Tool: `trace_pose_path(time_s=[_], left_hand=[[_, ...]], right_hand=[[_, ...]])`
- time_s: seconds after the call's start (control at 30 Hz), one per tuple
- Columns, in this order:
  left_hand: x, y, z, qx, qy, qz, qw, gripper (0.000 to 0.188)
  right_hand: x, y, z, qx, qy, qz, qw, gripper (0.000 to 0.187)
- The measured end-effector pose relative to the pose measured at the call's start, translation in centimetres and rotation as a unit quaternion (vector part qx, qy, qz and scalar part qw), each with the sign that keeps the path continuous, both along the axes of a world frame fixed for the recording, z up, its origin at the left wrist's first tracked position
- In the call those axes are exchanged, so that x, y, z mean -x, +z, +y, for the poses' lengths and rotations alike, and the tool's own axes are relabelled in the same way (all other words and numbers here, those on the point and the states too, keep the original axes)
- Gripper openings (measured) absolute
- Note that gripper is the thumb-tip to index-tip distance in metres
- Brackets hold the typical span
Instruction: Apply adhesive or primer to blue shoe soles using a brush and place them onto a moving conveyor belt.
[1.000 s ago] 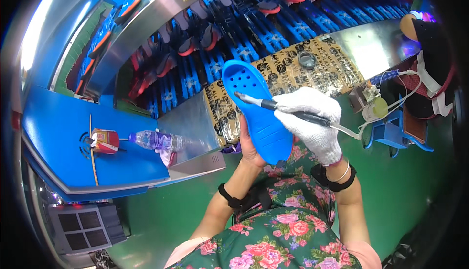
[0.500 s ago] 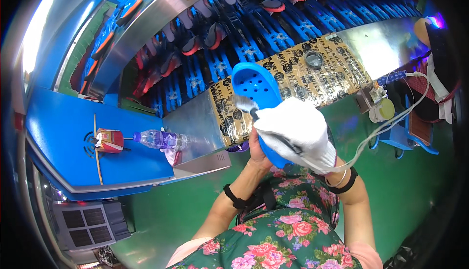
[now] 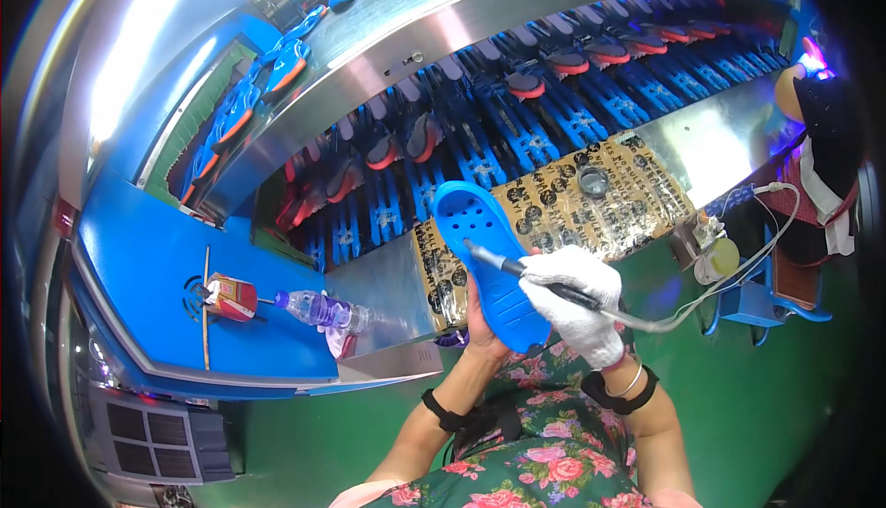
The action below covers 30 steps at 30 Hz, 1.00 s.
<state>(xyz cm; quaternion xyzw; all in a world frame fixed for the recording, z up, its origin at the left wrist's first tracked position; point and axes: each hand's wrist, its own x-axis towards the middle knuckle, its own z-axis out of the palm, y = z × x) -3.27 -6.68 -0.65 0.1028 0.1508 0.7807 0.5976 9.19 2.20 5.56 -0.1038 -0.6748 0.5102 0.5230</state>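
My bare left hand [image 3: 482, 328] grips a long bright-blue shoe sole [image 3: 506, 303] from beneath and along its left edge. Several dark holes mark its rounded far end. In a white glove, my right hand [image 3: 580, 298] is closed around a brush [image 3: 496, 261] with a dark handle and a thin pale tube [image 3: 660, 325] trailing off to the right. The brush tip lies at the sole's left edge, just below the holes; whether it touches I cannot tell. A taped cardboard sheet [image 3: 637, 217] covers the metal ledge beyond the sole.
A small round dark dish [image 3: 592, 182] sits on the cardboard. Beyond it run blue rack slats [image 3: 531, 143] bearing red-edged soles [image 3: 524, 85]. Left stand a clear bottle [image 3: 318, 309] and a red carton [image 3: 231, 297]. At far right are another person's arm [image 3: 790, 93] and a blue-framed stool [image 3: 743, 300].
The view has shifted slightly. My gloved hand has moved right and nearer, uncovering the sole's middle. The brush has swung from above the sole's left side to just below its holes.
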Motion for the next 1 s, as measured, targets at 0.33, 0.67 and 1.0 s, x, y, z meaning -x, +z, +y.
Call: trace_pose_path(time_s=[0.33,0.67,1.0], left_hand=[[1.7,0.6,1.2,-0.062,-0.007,-0.01,0.998,0.091],[2.9,1.1,1.8,-0.074,-0.013,-0.037,0.997,0.084],[3.8,1.9,2.4,-0.077,-0.016,-0.051,0.996,0.092]], right_hand=[[0.5,-0.1,-1.0,0.044,0.002,0.019,0.999,0.016],[0.0,-0.6,-1.2,-0.013,0.012,0.004,1.0,0.016],[0.2,-1.0,-0.6,-0.044,0.031,-0.002,0.999,0.02]])
